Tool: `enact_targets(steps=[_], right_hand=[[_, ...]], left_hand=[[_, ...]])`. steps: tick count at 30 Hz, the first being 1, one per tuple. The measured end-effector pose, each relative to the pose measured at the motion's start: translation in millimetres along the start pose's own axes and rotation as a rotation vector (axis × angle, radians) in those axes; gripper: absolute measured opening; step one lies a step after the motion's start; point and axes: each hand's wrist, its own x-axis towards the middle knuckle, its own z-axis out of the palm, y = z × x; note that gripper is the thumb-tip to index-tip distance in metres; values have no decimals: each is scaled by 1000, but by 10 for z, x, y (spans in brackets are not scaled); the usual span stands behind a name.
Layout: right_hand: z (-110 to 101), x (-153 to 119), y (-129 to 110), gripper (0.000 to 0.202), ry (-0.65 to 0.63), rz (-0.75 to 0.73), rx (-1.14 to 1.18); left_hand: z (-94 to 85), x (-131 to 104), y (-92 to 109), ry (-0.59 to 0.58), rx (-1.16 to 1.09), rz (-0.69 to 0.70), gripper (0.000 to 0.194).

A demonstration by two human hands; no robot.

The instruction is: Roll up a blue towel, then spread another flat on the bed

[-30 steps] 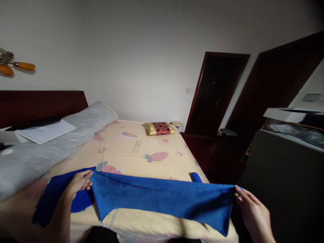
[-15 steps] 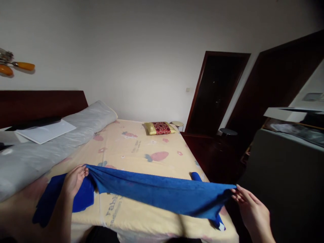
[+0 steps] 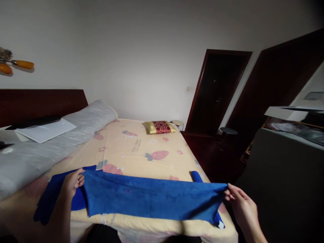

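Note:
A long blue towel (image 3: 152, 195) hangs stretched between my hands over the near part of the bed. My left hand (image 3: 73, 180) pinches its upper left corner, and my right hand (image 3: 238, 199) pinches the upper right corner beyond the bed's right side. Behind and below my left hand lies more blue cloth (image 3: 48, 199), flat on the sheet and partly covered by my forearm. A rolled blue cloth (image 3: 196, 176) rests near the right edge of the bed; its middle is hidden behind the towel, and a white tag shows at its near end.
The bed (image 3: 131, 152) has a cream sheet with printed carrots. A grey rolled quilt (image 3: 83, 125) lies on the left, with a white sheet-like item (image 3: 47, 130) on it. A gold and red pillow (image 3: 160, 127) sits at the far edge. A dark cabinet (image 3: 286, 175) stands right.
My right hand has moved a little left, bringing the hands closer together. The towel's left end has dropped open and hangs wider, covering more of the sheet's print.

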Motion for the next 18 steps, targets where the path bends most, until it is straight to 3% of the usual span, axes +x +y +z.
enact_targets(steps=[5,8,11,14,18], right_hand=[[39,68,444,52,-38,192,-81],[66,86,756,48,-87,263,-115],[196,137,963,45,-136,234,-161],[408,312,954,45,-142,184,-172],[621,676,654,43,-163,77,-93]], left_hand=[[105,19,-284,-38,21,-222,4],[289,16,-490,-47,18,-230,5],[539,73,-565,-58,4,-215,9],[791,227,-438,-66,-23,-180,14],[991,473,-46,-61,-122,-75,13]])
